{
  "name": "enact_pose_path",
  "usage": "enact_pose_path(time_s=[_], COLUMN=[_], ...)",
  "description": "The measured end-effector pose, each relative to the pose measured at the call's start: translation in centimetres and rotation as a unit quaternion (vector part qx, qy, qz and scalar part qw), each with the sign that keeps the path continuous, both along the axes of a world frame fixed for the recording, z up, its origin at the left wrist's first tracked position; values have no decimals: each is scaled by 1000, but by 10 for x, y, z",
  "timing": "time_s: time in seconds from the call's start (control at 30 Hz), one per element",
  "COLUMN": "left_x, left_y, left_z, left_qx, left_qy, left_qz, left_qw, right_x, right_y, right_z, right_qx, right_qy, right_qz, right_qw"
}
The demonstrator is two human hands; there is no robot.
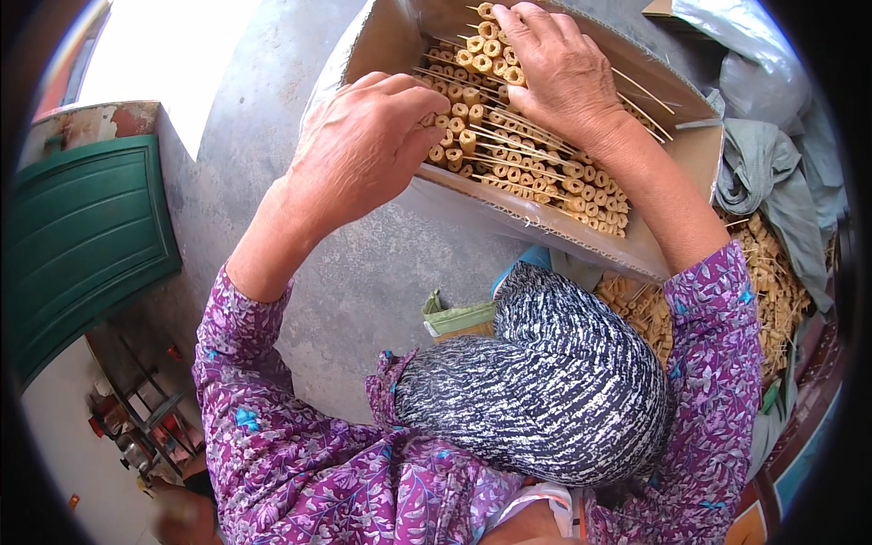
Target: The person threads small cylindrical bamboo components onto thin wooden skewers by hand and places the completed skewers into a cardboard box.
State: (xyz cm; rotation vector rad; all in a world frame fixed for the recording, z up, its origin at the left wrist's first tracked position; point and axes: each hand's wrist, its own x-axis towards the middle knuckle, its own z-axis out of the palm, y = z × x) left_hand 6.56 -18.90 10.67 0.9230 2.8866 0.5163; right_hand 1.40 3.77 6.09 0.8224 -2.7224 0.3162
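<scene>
A cardboard box (668, 195) holds many thin wooden sticks threaded with short, hollow, tan rolls (522, 173). My left hand (368, 145) reaches over the box's left side, its fingers curled and closed at the ends of some skewered rolls. Those fingertips are partly hidden. Toward the back of the box, my right hand (568, 77) is bent over a raised cluster of skewered rolls (486, 45), with its fingers round them. Bare stick ends (645, 91) poke out to the right of this hand.
More tan skewered pieces (767, 291) are heaped to the right, beside grey-green cloth (758, 168) and clear plastic sheeting (754, 54). Below the box are my patterned knees (545, 391) and a green-edged bag (459, 316). A green panel (95, 236) stands at left on the concrete floor (354, 300).
</scene>
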Motion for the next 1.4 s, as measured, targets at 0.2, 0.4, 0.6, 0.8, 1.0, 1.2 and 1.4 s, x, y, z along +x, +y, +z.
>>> enact_pose_path(time_s=[0.2, 0.4, 0.6, 0.8, 1.0, 1.2, 1.4], left_x=[-66, -51, -43, -43, -51, -50, -59], left_y=[28, 16, 4, 4, 7, 8, 17], left_z=[-35, -59, -63, -61, -60, -65, -48], left_qx=[-221, -209, -145, -125, -139, -132, -87], left_qy=[-111, -152, -130, -106, -115, -90, -39], left_qz=[-63, -76, -75, -86, -89, -81, 49], left_qw=[967, 963, 978, 983, 980, 984, 994], right_x=[6, 0, -9, -24, -30, -28, -34], right_y=[3, -1, -21, -31, -43, -45, -50], right_z=[-2, -14, -61, -72, -59, -71, -62], right_qx=[18, 11, 50, 42, 57, 8, -12], right_qy=[190, 199, 79, -44, -69, -49, -305], right_qz=[35, 36, 32, 12, 14, 17, -2], right_qw=[981, 979, 995, 998, 996, 999, 952])
